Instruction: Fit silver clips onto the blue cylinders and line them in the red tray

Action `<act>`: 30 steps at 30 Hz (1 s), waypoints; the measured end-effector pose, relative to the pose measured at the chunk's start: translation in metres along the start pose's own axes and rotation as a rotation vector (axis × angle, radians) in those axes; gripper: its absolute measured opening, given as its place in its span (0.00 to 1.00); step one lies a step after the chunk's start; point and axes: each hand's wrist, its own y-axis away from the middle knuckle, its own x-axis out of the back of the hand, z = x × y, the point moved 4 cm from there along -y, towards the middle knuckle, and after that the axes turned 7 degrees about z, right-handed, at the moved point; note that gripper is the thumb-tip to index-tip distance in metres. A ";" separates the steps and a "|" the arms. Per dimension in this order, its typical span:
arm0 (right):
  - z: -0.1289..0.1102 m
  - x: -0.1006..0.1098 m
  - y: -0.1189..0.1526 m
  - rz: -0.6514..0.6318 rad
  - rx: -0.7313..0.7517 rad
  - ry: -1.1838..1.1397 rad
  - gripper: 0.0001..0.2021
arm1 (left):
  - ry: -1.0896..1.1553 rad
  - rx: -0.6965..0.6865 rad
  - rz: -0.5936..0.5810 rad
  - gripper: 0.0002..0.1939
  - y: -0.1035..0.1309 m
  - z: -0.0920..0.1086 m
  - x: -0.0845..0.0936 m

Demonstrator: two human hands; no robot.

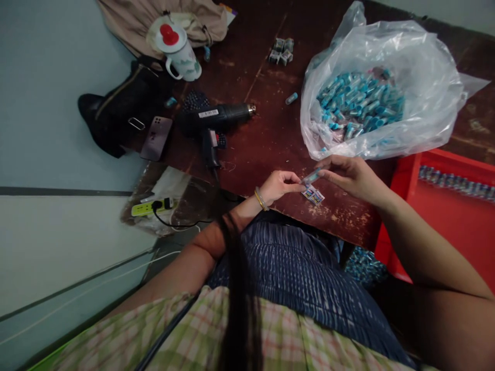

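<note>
Between my two hands is a small clear tube with a blue end (311, 176), held over the front edge of the dark red table. My right hand (350, 178) pinches its blue end between thumb and fingers. The fingers of my left hand (282, 186) are closed at the tube's other end; whether they also hold a label is too small to tell. Just below the fingertips, small printed labels (316, 197) lie on the table (266, 149). A clear plastic bag (425, 67) full of blue-capped tubes (359, 100) lies open beyond my right hand.
A red tray (444, 221) with a row of tubes stands at the right. One loose tube (291, 98) lies left of the bag. A heat gun (216, 116), phone (157, 138), black bag (124, 108) and lidded mug (181, 56) are at the left. Small stacks (281, 51) sit farther back.
</note>
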 end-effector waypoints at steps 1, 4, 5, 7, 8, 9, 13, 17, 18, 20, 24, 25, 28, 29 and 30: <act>-0.001 -0.001 0.001 -0.007 0.012 0.015 0.16 | -0.005 -0.003 -0.004 0.10 0.000 -0.001 -0.001; -0.003 -0.002 0.006 -0.015 0.048 0.032 0.14 | -0.004 -0.001 -0.015 0.11 0.001 -0.002 -0.004; -0.003 -0.002 0.007 -0.009 0.058 0.036 0.13 | 0.011 0.002 -0.029 0.11 0.002 -0.002 -0.006; 0.000 -0.003 0.009 0.000 0.083 0.081 0.13 | 0.060 0.018 -0.077 0.13 0.003 -0.004 -0.010; 0.003 -0.003 0.010 0.006 0.097 0.121 0.13 | 0.087 0.038 -0.100 0.13 0.004 -0.005 -0.012; 0.006 -0.004 0.010 0.011 0.109 0.160 0.13 | 0.116 0.069 -0.114 0.14 0.006 -0.007 -0.014; 0.020 -0.009 0.014 0.006 0.098 0.149 0.19 | 0.239 0.255 -0.127 0.18 0.011 -0.018 -0.021; 0.028 -0.022 0.030 0.007 0.119 0.130 0.17 | 0.332 0.385 -0.113 0.18 0.017 -0.018 -0.026; 0.028 -0.024 0.035 0.035 0.142 0.146 0.16 | 0.339 0.396 -0.109 0.18 0.018 -0.016 -0.027; 0.029 -0.029 0.044 0.121 0.185 0.164 0.14 | 0.340 0.391 -0.109 0.17 0.019 -0.013 -0.029; 0.034 -0.035 0.056 0.239 0.211 0.160 0.11 | 0.334 0.330 -0.113 0.18 0.020 -0.009 -0.033; 0.035 -0.036 0.057 0.244 0.214 0.161 0.10 | 0.334 0.322 -0.111 0.18 0.020 -0.009 -0.034; 0.037 -0.035 0.058 0.231 0.240 0.161 0.07 | 0.318 0.326 -0.098 0.17 0.021 -0.012 -0.036; 0.038 -0.035 0.058 0.228 0.249 0.162 0.06 | 0.310 0.333 -0.093 0.17 0.021 -0.012 -0.036; 0.038 -0.034 0.059 0.227 0.254 0.162 0.06 | 0.304 0.339 -0.087 0.17 0.020 -0.013 -0.037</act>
